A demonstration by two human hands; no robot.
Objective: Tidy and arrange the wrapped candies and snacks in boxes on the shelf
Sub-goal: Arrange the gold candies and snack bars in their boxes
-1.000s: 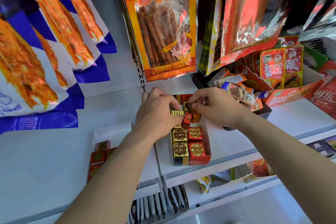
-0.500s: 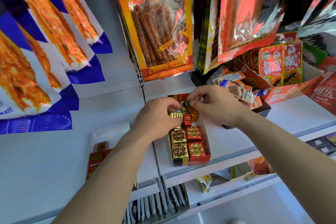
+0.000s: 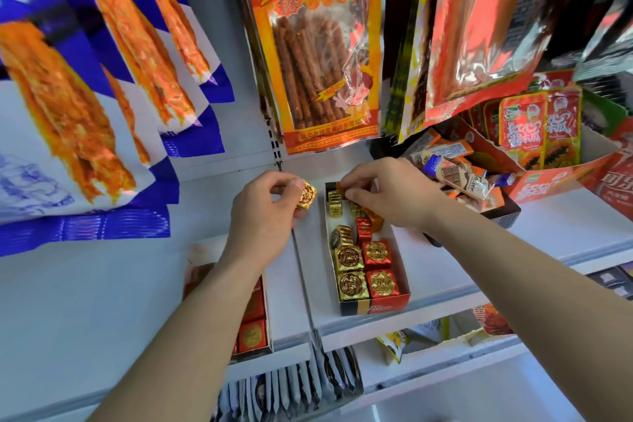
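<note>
A narrow red and black candy box (image 3: 375,308) lies on the white shelf (image 3: 438,271). Gold and red foil-wrapped square candies fill its near half in neat pairs; several lie tumbled at the far end. My left hand (image 3: 263,212) pinches one gold foil candy (image 3: 306,195), held up to the left of the box. My right hand (image 3: 383,195) reaches over the far end of the box, its fingertips pinching a candy there beside a gold candy (image 3: 335,204); which wrapper it grips is partly hidden.
A second box of red candies (image 3: 253,329) sits lower left under my left arm. A black tray of chocolate bars (image 3: 459,178) and an orange carton of snack packs (image 3: 548,175) stand to the right. Hanging snack bags (image 3: 322,44) crowd the space above.
My left hand has lifted a gold candy out of the box and moved it left. My right hand stays at the far end of the box.
</note>
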